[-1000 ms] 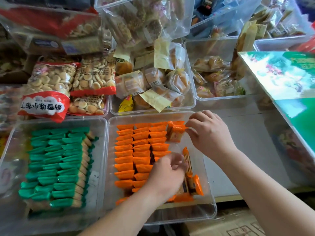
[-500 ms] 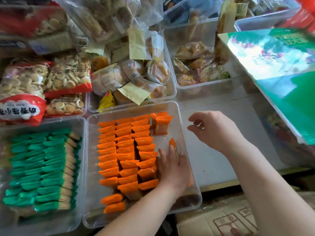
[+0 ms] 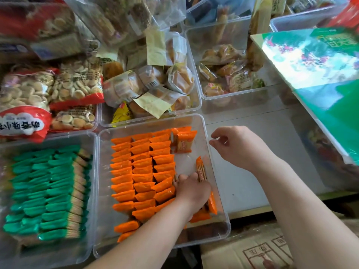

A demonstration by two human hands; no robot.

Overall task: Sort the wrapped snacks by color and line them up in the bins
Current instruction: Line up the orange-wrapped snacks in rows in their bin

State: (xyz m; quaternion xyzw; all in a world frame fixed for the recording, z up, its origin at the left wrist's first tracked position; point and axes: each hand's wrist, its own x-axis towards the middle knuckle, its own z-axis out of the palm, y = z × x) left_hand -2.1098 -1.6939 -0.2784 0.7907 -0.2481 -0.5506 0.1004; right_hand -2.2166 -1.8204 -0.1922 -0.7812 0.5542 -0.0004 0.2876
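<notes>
Orange wrapped snacks (image 3: 142,171) stand in three rows inside a clear bin (image 3: 217,193) at the centre. My left hand (image 3: 192,191) reaches into that bin at the right end of the rows, fingers curled down among the packs. It grips a loose orange pack (image 3: 201,168) that sticks up beside its thumb. More orange packs (image 3: 211,202) lie under and behind the hand. My right hand (image 3: 239,146) hovers over the bin's right rim, fingers loosely curled, holding nothing. Green wrapped snacks (image 3: 48,191) fill rows in the clear bin (image 3: 93,144) on the left.
Bags of small round biscuits (image 3: 75,84) and bins of clear-wrapped pastries (image 3: 155,84) crowd the far side. A green printed box (image 3: 320,74) lies at the right. A grey tabletop (image 3: 252,162) shows right of the orange bin, and a cardboard box (image 3: 252,251) sits below it.
My left hand has curled its fingers down into the orange packs. My right hand has drawn back from the bin's far corner to its right rim. The camera shifted right.
</notes>
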